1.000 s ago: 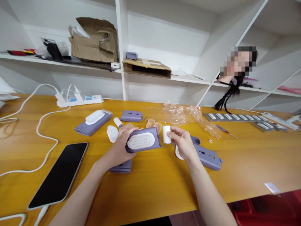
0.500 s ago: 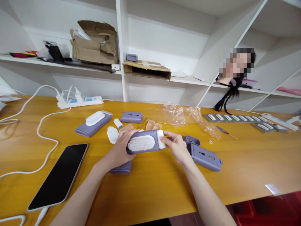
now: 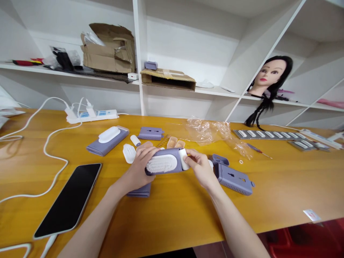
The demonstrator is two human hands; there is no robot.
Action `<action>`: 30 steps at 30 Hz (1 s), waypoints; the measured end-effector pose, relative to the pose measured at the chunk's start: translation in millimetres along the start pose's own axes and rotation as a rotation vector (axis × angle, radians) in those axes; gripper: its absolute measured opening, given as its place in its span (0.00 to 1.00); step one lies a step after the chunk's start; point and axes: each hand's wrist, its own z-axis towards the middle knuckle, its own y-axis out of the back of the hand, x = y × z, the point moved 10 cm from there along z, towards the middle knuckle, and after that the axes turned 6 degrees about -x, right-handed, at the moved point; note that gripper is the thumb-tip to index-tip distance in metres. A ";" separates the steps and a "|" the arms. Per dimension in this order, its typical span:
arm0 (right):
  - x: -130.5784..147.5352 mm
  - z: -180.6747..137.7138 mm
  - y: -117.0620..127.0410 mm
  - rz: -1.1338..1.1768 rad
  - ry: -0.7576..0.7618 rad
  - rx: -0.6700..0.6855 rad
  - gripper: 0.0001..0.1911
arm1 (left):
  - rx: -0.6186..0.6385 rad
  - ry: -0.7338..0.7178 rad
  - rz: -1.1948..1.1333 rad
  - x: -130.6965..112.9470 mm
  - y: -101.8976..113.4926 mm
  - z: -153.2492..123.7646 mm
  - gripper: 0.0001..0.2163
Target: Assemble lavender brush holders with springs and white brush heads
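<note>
My left hand (image 3: 139, 166) is wrapped around the left end of a purple brush (image 3: 164, 163) with an oval patch of white bristles facing me. At the brush's right end, my right hand (image 3: 201, 166) pinches a white end piece (image 3: 184, 159), which sits against the purple body. Just behind my left hand lie a white bristle pad (image 3: 129, 153) and a small white-and-purple cylinder (image 3: 135, 140). Beneath it a folded purple part (image 3: 139, 190) shows in part. Right of my right hand is a purple slotted housing (image 3: 235, 179).
A phone (image 3: 68, 200) with a cable lies at left, near another purple brush (image 3: 109, 139). Behind are a power strip (image 3: 100, 115), a slotted purple plate (image 3: 151, 133), peach-coloured cups (image 3: 172, 142) and clear plastic wrap (image 3: 204, 130). A screwdriver (image 3: 255, 148) lies at right.
Both hands keep nearly the same place and hold. The white end piece looks slightly more tilted at the brush's end. Nothing is let go.
</note>
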 end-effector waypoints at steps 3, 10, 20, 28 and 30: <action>-3.7 0.2 -0.8 0.039 -0.031 0.008 0.14 | 0.008 0.010 0.010 1.7 -1.2 -0.2 0.35; -4.8 0.9 1.2 0.003 -0.006 -0.019 0.14 | 0.010 -0.002 0.026 0.8 -2.0 -0.1 0.36; -11.2 4.4 -2.0 0.208 -0.115 -0.058 0.13 | 0.012 0.025 -0.001 1.7 -5.0 -1.7 0.36; -9.2 7.0 -3.3 0.138 -0.084 -0.106 0.14 | -0.005 0.029 0.015 2.6 -6.8 -2.3 0.37; -9.7 8.6 -4.0 0.124 -0.080 -0.104 0.14 | -0.006 0.021 0.034 2.0 -7.9 -2.2 0.37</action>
